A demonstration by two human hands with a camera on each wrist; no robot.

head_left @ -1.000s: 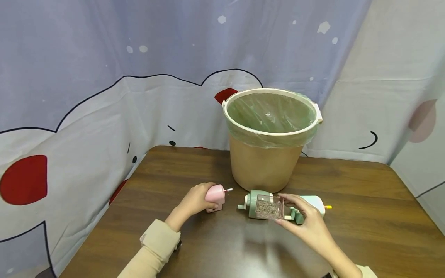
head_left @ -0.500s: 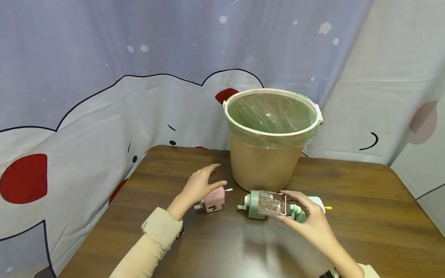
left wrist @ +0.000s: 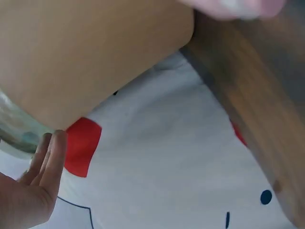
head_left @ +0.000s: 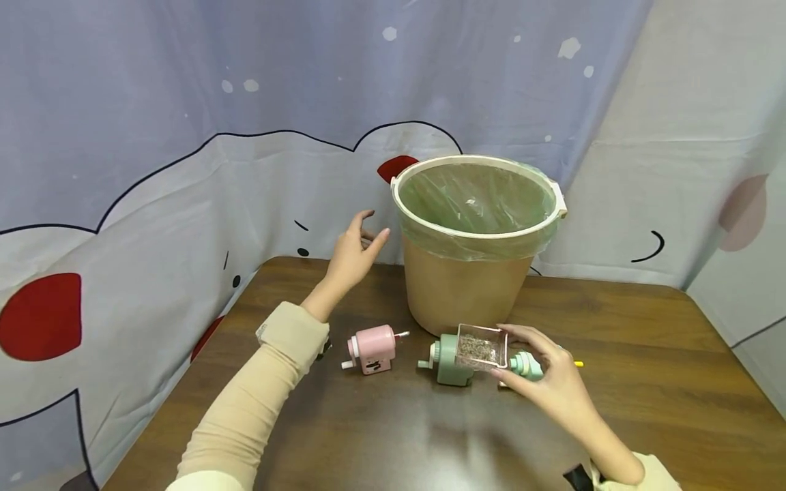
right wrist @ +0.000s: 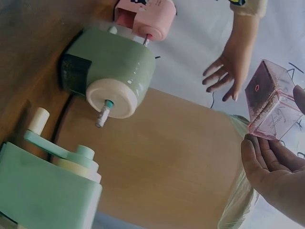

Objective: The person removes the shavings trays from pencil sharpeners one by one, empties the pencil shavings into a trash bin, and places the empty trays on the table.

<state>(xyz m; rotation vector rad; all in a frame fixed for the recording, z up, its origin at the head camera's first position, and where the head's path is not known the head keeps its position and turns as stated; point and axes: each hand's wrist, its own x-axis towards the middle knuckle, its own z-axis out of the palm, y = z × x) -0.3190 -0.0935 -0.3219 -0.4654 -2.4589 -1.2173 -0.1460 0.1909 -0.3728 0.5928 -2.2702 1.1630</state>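
My right hand (head_left: 555, 378) grips a clear pinkish shavings drawer (head_left: 482, 346) between thumb and fingers, raised above the table. Grey-brown pencil shavings lie inside it. My left hand (head_left: 350, 258) is up beside the bin's left side, fingers spread and holding nothing. Below it on the table stands a pink crank pencil sharpener (head_left: 376, 346), a pencil end poking out of its front; the right wrist view shows a vacant drawer slot (right wrist: 126, 19) in it. Behind the drawer is a dark green sharpener (head_left: 451, 365). A light green sharpener (right wrist: 45, 186) is partly hidden by my right hand.
A tan bin (head_left: 463, 293) with a green plastic liner (head_left: 479, 198) stands at the back of the wooden table (head_left: 368, 429). A yellow pencil end (head_left: 578, 364) sticks out past my right hand. Patterned fabric (head_left: 184, 204) hangs behind the table.
My left hand has let go of the pink sharpener and risen up toward the bin's left side. My right hand has tilted the drawer, its open top now facing the camera more.
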